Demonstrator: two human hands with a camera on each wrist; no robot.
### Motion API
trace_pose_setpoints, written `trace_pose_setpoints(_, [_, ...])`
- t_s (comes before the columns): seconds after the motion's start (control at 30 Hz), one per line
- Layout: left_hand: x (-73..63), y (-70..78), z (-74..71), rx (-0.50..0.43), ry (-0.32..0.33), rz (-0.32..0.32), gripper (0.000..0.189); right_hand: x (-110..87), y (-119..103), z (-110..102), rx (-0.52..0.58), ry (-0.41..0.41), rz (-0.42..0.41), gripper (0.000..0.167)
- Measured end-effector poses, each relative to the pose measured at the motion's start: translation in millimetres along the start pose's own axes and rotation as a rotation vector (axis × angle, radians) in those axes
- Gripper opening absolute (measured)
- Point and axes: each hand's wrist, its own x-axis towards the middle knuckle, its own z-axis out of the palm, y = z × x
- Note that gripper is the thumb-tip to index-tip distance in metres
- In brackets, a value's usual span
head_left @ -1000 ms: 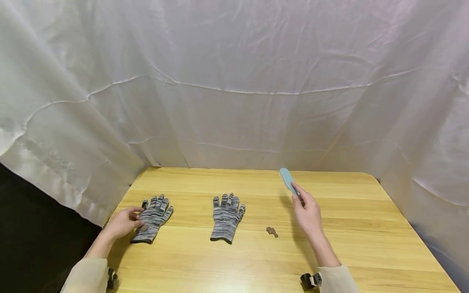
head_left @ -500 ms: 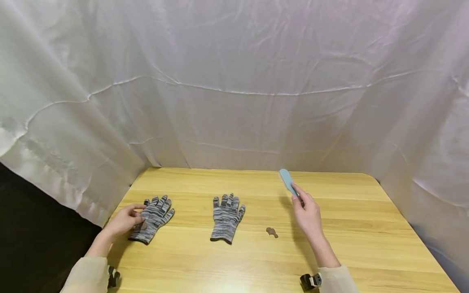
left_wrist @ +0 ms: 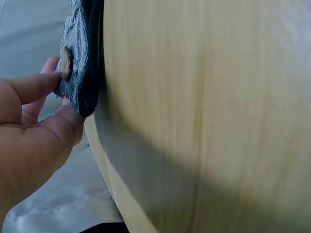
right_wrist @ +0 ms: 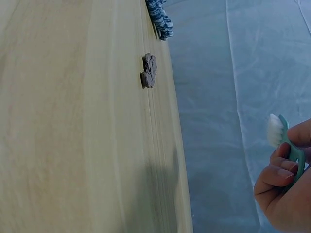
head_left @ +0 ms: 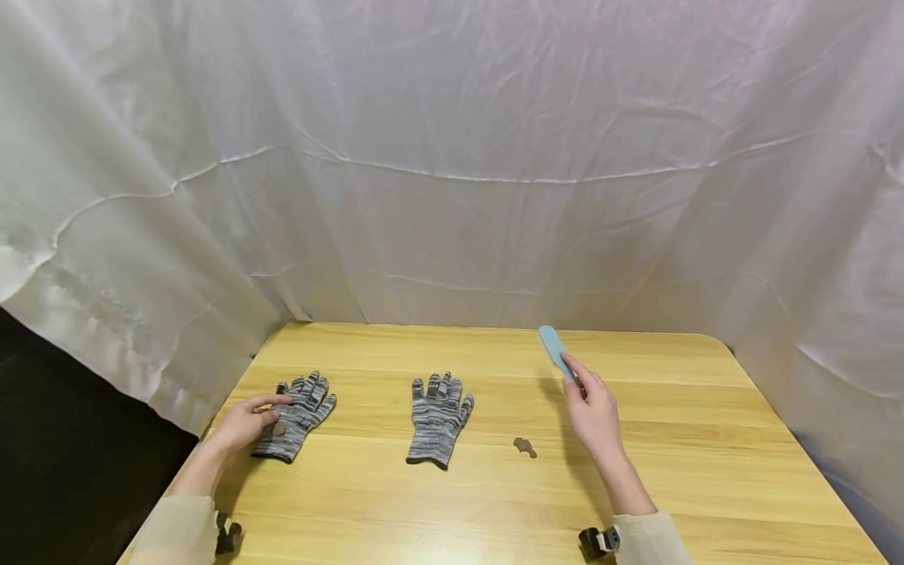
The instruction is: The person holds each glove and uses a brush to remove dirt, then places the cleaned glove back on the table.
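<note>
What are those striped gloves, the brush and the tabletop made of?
Striped gloves: matte knitted yarn, by the ribbed texture; fibre unclear.
Brush: probably smooth plastic, given its even blue-green colour; its uniform white bristles look synthetic.
Tabletop: wood or laminate, faintly glossy, by its grain and glare.

- Left sleeve (head_left: 176, 530) and right sleeve (head_left: 651, 538): plain cream cloth.
- Left wrist camera (head_left: 228, 537): small, black, with a pale piece.
- Right wrist camera (head_left: 599, 542): black, joined to a whitish band.

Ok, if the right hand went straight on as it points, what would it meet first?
The blue, white-bristled brush it holds would probably touch the grey cloth curtain; depth is unclear.
</note>
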Motion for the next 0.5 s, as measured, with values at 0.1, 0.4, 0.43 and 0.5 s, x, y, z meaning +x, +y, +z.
trace_pose_setpoints(0.1, [1.1, 0.1, 2.2, 0.006, -0.003, -0.006, 0.036, 0.2, 0.0, 0.0, 0.006, -0.003, -0.001, 0.044])
trace_pose_setpoints(0.4, [0.6, 3.2, 5.5, -0.028, -0.047, -0.025, 0.039, 0.4, -0.5, -0.2, 0.007, -0.001, -0.003, 0.043])
trace_pose_setpoints(0.43, [0.4, 3.0, 5.7, -0.031, -0.051, -0.025, 0.04, 0.3, -0.6, -0.2, 0.007, -0.001, -0.002, 0.043])
trace_pose_setpoints(0.5, [0.0, 2.4, 6.1, -0.034, -0.055, -0.022, 0.042, 0.1, -0.8, -0.2, 0.007, -0.003, 0.0, 0.043])
